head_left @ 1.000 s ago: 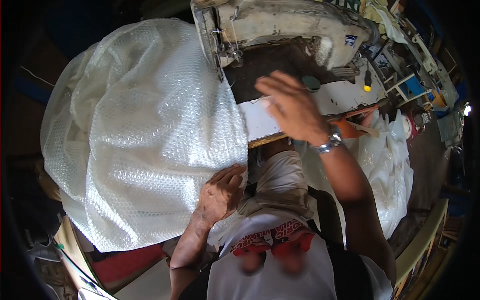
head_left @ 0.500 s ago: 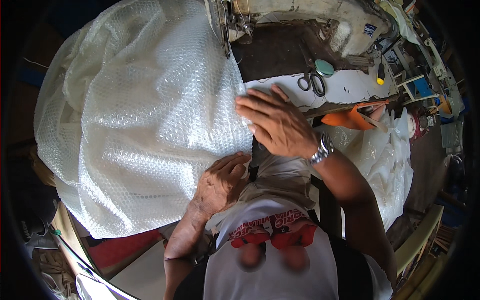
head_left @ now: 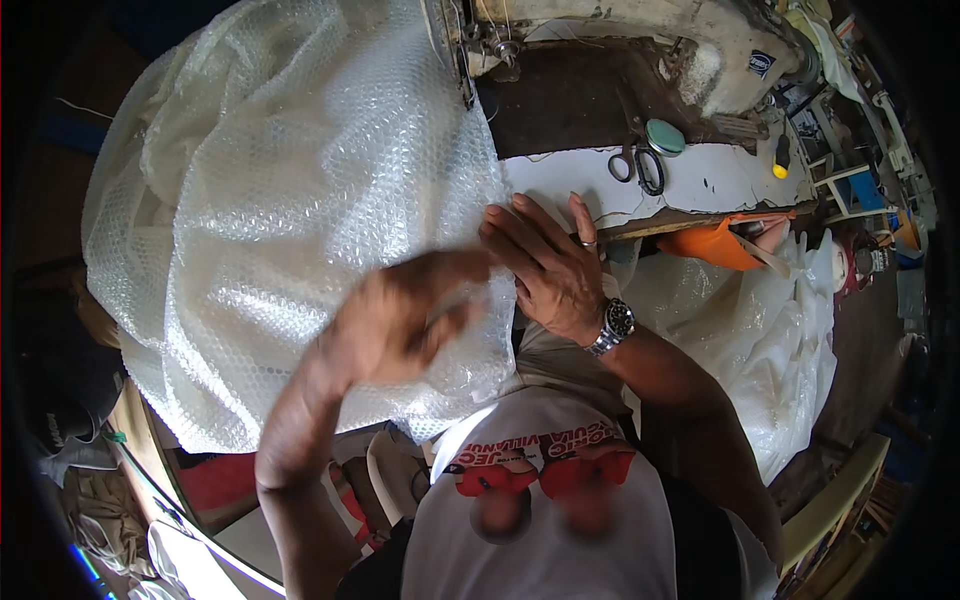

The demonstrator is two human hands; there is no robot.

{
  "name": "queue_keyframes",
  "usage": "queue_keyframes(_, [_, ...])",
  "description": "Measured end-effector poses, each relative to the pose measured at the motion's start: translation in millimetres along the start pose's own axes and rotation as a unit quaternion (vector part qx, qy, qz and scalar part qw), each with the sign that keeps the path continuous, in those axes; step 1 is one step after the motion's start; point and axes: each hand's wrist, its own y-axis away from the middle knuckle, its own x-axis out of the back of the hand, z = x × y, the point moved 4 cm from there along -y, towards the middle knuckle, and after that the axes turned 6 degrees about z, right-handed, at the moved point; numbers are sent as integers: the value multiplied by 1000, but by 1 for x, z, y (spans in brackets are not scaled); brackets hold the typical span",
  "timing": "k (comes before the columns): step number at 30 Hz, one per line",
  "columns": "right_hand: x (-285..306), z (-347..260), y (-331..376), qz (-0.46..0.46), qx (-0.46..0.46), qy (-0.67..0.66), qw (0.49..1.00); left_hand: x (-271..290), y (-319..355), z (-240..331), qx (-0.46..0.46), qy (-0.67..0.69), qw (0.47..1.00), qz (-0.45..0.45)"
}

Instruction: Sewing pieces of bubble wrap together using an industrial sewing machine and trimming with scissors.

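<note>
A large sheet of clear bubble wrap [head_left: 270,250] lies in loose folds across the left and middle of the work surface. Along its right edge, my right hand [head_left: 555,265] rests with fingers stretched out and the little finger apart, a metal watch [head_left: 618,320] on its wrist. My left hand [head_left: 400,315] is over the sheet near that edge, its fingertips close to the right hand's fingers. Motion smears those fingers, so their grip cannot be made out. At the top, the sheet's edge passes by the needle end of a sewing machine [head_left: 487,50].
Black-handled scissors [head_left: 650,172] and a round green-lidded tin [head_left: 664,138] lie right of the sheet. Farther right are a yellow-tipped screwdriver [head_left: 780,165] and an orange piece of material [head_left: 712,245]. More clear plastic sheeting [head_left: 750,350] hangs at my right.
My left hand has lifted from the sheet's near edge and moved up and away from me, over the bubble wrap. My right hand stays by the right edge, its wrist turned slightly.
</note>
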Motion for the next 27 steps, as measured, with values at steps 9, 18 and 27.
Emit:
queue_keyframes(9, [7,3,6,54,31,22,998,74,-139,-144,165,-446,872,117])
queue_keyframes(18, [31,-2,-33,-13,68,-48,996,75,-200,-215,38,-336,940,48])
queue_keyframes(27, [17,13,-58,-125,85,-127,980,65,-182,-226,-155,-293,922,200])
